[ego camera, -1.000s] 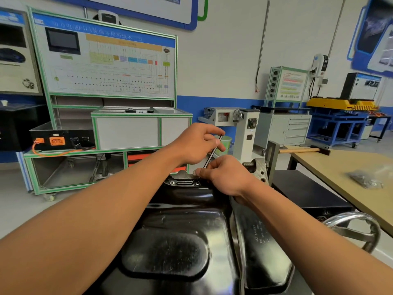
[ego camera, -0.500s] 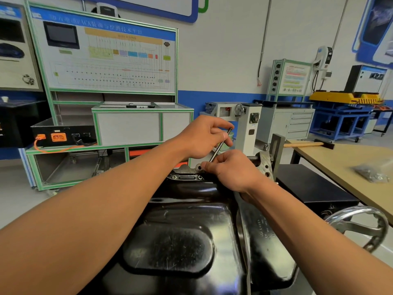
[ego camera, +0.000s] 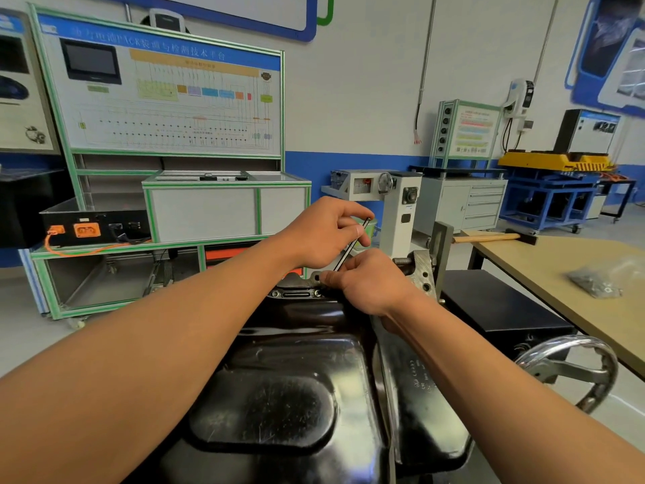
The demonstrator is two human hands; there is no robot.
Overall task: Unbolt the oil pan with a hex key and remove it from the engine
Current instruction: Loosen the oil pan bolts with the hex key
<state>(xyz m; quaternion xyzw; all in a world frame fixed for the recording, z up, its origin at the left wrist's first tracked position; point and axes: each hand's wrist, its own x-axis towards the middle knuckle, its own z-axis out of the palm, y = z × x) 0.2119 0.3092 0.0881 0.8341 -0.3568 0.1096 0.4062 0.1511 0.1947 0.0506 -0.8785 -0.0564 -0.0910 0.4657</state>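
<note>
The oil pan (ego camera: 289, 396) sits on the engine (ego camera: 422, 274), not yet removed. The left hand (ego camera: 324, 235) pinches the hex key (ego camera: 350, 248) near its top; the right hand (ego camera: 370, 284) pinches its lower end at the pan's far rim.

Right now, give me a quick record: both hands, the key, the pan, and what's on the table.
left hand: pinches the top of the key
right hand: fingers curled round the key's lower end, at the pan's far flange
key: tilted, top leaning right; tip hidden by the right hand
pan: black, seated on the engine
table: to the right; holds a hammer and a bag, contents unclear
handwheel: right of the pan, untouched
</note>
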